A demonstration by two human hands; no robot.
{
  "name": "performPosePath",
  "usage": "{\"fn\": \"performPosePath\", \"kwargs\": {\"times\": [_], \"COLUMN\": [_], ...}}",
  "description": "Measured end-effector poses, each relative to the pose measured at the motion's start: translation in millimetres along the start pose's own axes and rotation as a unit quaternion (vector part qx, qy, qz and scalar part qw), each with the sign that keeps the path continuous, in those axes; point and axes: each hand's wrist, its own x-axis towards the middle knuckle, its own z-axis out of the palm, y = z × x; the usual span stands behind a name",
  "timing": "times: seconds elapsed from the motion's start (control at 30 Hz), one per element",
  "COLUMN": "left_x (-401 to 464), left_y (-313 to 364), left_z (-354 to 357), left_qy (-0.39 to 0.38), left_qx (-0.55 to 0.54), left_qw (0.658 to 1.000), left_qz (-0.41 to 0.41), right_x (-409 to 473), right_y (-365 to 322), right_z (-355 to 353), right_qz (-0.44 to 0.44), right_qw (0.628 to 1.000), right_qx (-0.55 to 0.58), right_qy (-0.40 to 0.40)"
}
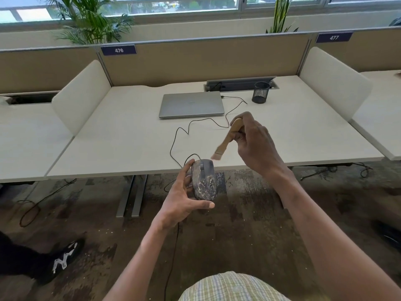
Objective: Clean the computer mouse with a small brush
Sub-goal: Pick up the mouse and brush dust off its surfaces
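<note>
The left hand (182, 198) grips a dusty grey corded computer mouse (204, 180) in the air, just before the white desk's (130, 140) front edge. Above it, not touching, the right hand (253, 144) clasps a small wooden-handled brush (227, 137), bristles down. Farther back lie a closed silver laptop (192, 104) and a black mesh pen cup (261, 92).

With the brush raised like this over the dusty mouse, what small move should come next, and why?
Probably lower the right hand so the brush bristles meet the mouse. The bristles hang just above its front end without touching, the left hand holds it top up, and pale dust still mottles its shell.
</note>
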Motion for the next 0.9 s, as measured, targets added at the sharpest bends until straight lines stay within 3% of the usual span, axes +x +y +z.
{"fn": "performPosePath", "kwargs": {"times": [0.33,0.53,0.77,0.9], "left_x": [1,4,5,6], "left_y": [2,8,8,8], "left_z": [2,5,5,7], "left_qy": [0.012,0.005,0.002,0.0], "left_qx": [-0.007,0.003,0.017,0.034], "left_qw": [1.0,1.0,1.0,0.999], "left_qz": [-0.002,-0.001,-0.004,-0.004], "right_x": [-11,-2,-11,-3], "right_y": [8,7,5,-3], "right_z": [0,-2,3,-2], "right_qz": [0.013,-0.016,-0.044,-0.045], "right_qw": [0.999,0.999,0.999,0.999], "right_qx": [0.032,0.044,0.012,-0.001], "right_qy": [-0.034,0.016,-0.024,-0.005]}}
